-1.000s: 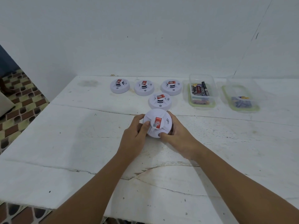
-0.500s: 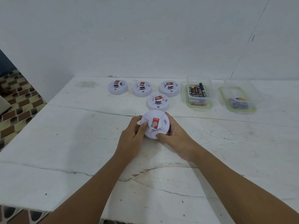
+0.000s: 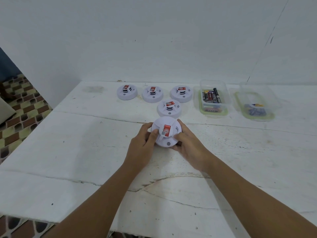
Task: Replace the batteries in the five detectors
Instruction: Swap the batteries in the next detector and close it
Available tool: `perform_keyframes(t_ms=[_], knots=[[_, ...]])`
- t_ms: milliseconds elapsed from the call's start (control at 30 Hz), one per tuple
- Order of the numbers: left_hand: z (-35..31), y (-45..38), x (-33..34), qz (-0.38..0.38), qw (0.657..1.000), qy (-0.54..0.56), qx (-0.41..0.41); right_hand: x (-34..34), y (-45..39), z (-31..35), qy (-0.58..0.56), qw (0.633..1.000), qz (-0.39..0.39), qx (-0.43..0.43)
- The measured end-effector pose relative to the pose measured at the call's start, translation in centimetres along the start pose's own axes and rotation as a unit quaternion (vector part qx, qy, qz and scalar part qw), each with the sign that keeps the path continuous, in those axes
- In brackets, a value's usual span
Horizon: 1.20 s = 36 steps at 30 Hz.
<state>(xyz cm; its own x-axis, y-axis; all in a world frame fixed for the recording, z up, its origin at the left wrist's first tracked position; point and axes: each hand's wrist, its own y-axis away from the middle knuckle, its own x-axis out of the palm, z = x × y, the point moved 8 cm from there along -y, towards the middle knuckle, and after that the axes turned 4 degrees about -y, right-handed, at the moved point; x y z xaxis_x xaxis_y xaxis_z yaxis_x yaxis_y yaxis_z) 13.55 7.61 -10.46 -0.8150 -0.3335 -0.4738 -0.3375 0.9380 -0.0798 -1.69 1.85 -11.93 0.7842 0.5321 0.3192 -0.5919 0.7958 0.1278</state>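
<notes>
A round white detector point(image 3: 166, 132) with a red label sits tilted toward me at the middle of the white table point(image 3: 85, 152). My left hand point(image 3: 142, 148) grips its left side, thumb on the top face. My right hand point(image 3: 190, 146) grips its right side and lower rim. Just behind it lies a fourth detector point(image 3: 169, 108). Three more stand in a row at the back: left detector point(image 3: 127, 92), middle detector point(image 3: 152, 94), right detector point(image 3: 181, 93).
A clear box with a green rim point(image 3: 202, 109) holds several batteries at the back right. Further right, a second clear box point(image 3: 240, 107) holds a few small blue and yellow items. The wall runs close behind. The table's left edge drops to a tiled floor point(image 3: 20, 117).
The detector between my hands has turned a little; its red label now stands more upright and its front rim is tipped toward me. Both hands keep their grip.
</notes>
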Motion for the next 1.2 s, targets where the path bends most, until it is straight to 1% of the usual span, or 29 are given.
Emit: perform_keyframes(t_ms=[333, 600, 1200], knots=[[-0.02, 0.00, -0.08, -0.003, 1.000, -0.009, -0.002, 0.57, 0.37, 0.77, -0.007, 1.000, 0.010, -0.012], [-0.13, 0.02, -0.05, -0.002, 1.000, -0.010, 0.000, 0.45, 0.39, 0.70, -0.029, 1.000, 0.001, -0.007], [-0.06, -0.03, -0.11, -0.008, 1.000, -0.016, 0.008, 0.52, 0.33, 0.70, -0.015, 1.000, -0.003, -0.006]])
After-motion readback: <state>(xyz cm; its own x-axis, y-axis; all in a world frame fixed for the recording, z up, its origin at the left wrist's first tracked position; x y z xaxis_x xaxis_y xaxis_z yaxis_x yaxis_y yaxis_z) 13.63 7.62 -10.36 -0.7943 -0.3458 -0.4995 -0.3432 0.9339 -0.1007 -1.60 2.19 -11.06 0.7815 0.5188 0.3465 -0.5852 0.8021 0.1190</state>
